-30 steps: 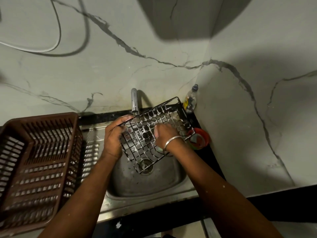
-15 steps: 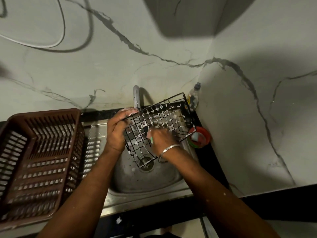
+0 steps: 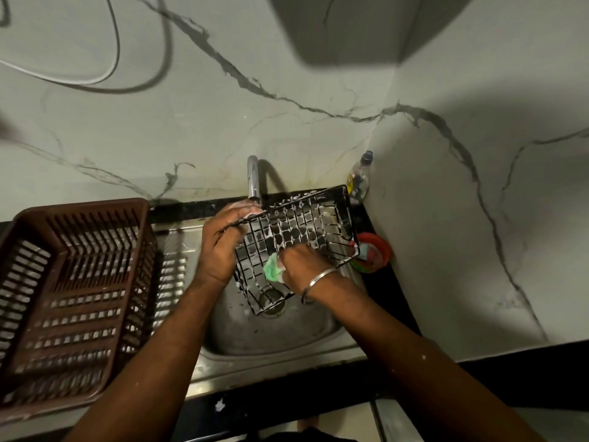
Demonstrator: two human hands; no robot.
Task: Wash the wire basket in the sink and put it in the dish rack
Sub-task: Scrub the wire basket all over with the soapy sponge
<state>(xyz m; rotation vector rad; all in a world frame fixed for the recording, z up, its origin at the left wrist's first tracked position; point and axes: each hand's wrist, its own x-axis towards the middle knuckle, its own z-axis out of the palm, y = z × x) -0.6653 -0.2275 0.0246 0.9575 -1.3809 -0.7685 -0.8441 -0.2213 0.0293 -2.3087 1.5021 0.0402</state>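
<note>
Wire basket [image 3: 306, 228] tilts over your sink [image 3: 280, 333]: left grip [image 3: 220, 247] clutches its rim, right grip [image 3: 302, 266] pinches a sponge [image 3: 271, 272]; dark surface [image 3: 178, 210], marbled walls [image 3: 287, 122].

Counter [image 3: 526, 378] bears sink [image 3: 271, 362], dish rack [image 3: 83, 207], bottle [image 3: 360, 178], tub [image 3: 381, 250]

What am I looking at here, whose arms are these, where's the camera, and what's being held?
There is no machine here. These are a person's two bare hands, filmed by one camera worn on the head and looking down. The left hand grips the rim of a wire basket, which is tilted over the sink with foam on its wires. The right hand holds a green sponge against the mesh. A tap stands behind. A brown rack sits to the left. A bottle and a red tub are in the right corner.
</note>
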